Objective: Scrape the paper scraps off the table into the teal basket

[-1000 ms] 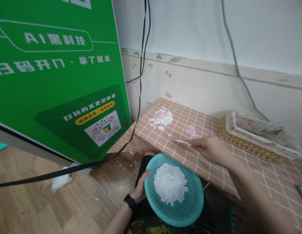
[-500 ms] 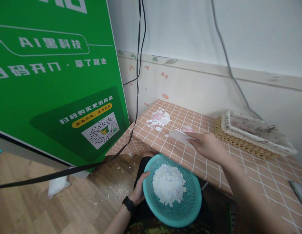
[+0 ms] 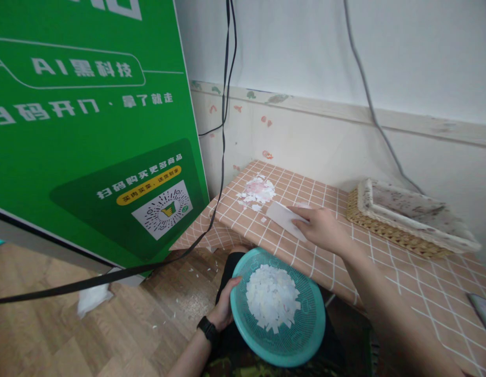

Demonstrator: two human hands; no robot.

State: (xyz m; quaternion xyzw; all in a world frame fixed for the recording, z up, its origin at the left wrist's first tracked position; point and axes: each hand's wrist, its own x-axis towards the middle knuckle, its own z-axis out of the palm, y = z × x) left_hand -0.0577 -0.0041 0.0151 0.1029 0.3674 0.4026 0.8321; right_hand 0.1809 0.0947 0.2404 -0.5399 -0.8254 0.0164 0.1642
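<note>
My left hand (image 3: 227, 305) grips the left rim of a round teal plastic basket (image 3: 311, 335), held at my lap just below the table edge. Inside it lies a heap of small white paper scraps (image 3: 271, 296). My right hand (image 3: 321, 228) pinches a flat white card or sheet (image 3: 285, 219) by its right end, low over the checked tablecloth. To the left of the card, a pile of white and pinkish paper scraps (image 3: 258, 189) is spread on the cloth. Another pinkish scrap patch (image 3: 302, 204) shows partly behind the right hand.
A wicker basket with a cloth lining (image 3: 403, 230) stands on the table's right by the wall. A dark flat device (image 3: 480, 313) lies at the right edge. A tall green machine (image 3: 109, 157) is at left, with a black cable (image 3: 188, 248) hanging across in front.
My right hand has moved slightly left with the white card, nearer the scrap pile. The left hand and the teal basket stay about where they were.
</note>
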